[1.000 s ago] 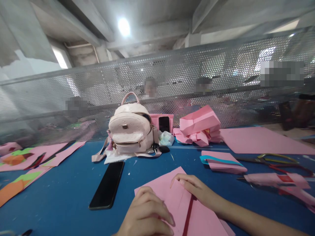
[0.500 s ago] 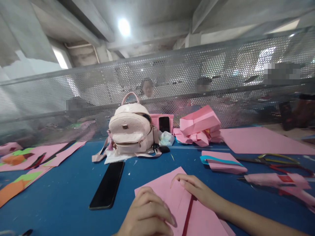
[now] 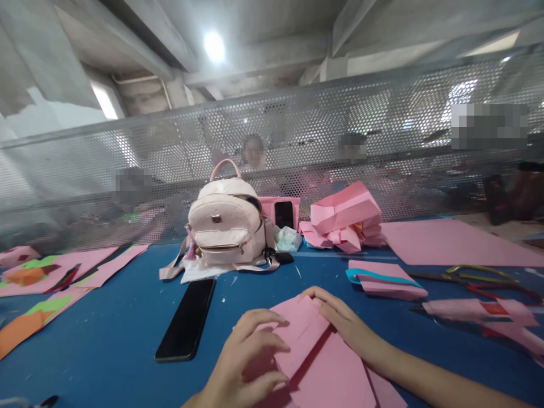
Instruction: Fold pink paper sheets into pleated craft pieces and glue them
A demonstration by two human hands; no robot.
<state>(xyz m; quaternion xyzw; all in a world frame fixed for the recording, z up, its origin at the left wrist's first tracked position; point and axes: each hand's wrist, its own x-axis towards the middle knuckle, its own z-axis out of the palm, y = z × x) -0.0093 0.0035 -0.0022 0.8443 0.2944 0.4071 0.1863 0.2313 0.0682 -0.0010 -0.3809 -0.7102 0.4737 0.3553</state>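
Folded pink paper (image 3: 304, 334) lies in front of me at the table's near side, with a flap raised over the sheet beneath. My left hand (image 3: 250, 360) is at its left edge, fingers spread and bent, with fingertips over the flap. At the upper right corner, my right hand (image 3: 340, 317) grips the paper, fingers bent over the far edge and thumb on the near face. Another pink sheet (image 3: 385, 388) shows partly under the folded one. To the left of my hands a black phone (image 3: 186, 320) lies flat.
A pale pink backpack (image 3: 227, 226) stands behind the phone. Folded pink paper pieces (image 3: 346, 218) sit right of it. Farther right are a blue-striped pink packet (image 3: 386, 279), scissors (image 3: 480, 276) and a pink glue gun (image 3: 476, 311). A perforated metal screen (image 3: 297, 124) runs along the back; people are behind it.
My left hand has opened its fingers and lifted slightly at the left edge. The paper's flap has shifted, its upper left corner now drawn in toward the right hand.
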